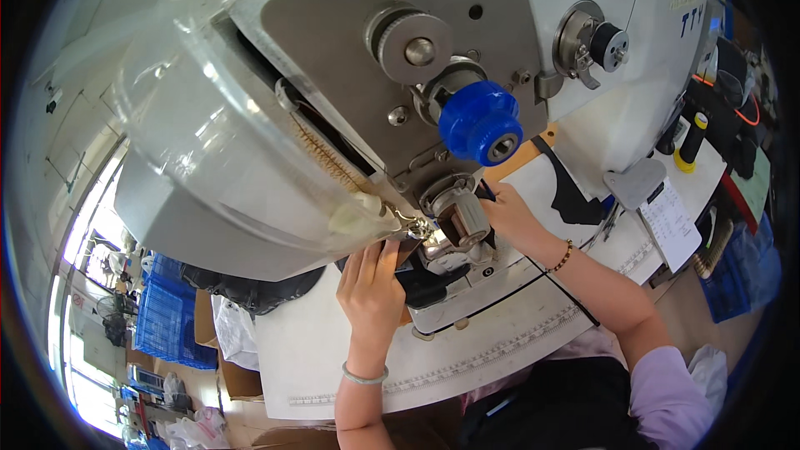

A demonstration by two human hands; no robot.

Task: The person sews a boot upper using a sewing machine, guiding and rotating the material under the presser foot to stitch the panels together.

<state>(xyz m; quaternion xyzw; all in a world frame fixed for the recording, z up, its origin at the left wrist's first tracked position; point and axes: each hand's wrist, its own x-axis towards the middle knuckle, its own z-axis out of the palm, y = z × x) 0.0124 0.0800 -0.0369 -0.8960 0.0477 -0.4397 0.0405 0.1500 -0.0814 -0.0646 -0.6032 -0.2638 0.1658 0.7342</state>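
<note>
A large white sewing machine (242,192) fills the upper middle, its metal face carrying knobs, a bright blue dial (479,122) and a clear plastic guard. Left of the needle area, my left hand (372,292) has its fingers close together on the edge of a dark piece of material (408,252); its thumb is hidden. On the other side of the needle, my right hand (515,218) is closed around something dark and slim, its fingertips partly behind the machine parts. More black material (287,287) bunches at the left, under the machine head.
The white table (350,371) has a printed ruler along its near edge. Behind my right hand lie a black cut piece (573,196), a written sheet (671,225) and a thread spool (692,143). Blue crates (171,317) stand at the left, another blue crate (733,279) at the right.
</note>
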